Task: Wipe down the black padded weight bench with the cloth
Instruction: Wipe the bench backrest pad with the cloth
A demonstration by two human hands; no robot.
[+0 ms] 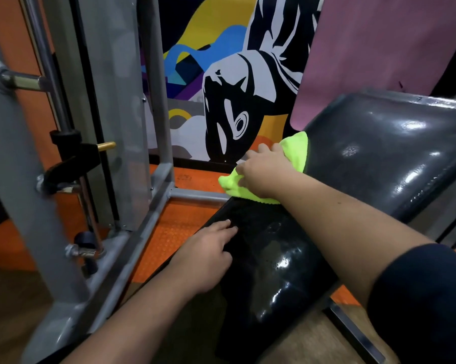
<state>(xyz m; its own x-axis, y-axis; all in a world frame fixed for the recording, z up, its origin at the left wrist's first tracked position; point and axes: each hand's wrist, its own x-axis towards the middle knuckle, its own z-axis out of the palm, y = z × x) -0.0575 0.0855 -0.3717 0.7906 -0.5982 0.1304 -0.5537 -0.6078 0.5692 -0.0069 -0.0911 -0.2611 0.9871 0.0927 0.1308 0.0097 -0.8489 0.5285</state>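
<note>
We've got our right hand [263, 170] bunched around the cloth [294, 153] at the bench's [274, 258] 12 o'clock end, left hand [208, 254] resting flat-fingered at its 9 o'clock edge.

A right hand [262, 170] covers the middle of a green cloth [295, 147], hiding where the bench's [379, 153] two pads meet. The backrest runs off the right edge; the grey rack [19, 158] at left is motion-blurred.
</note>
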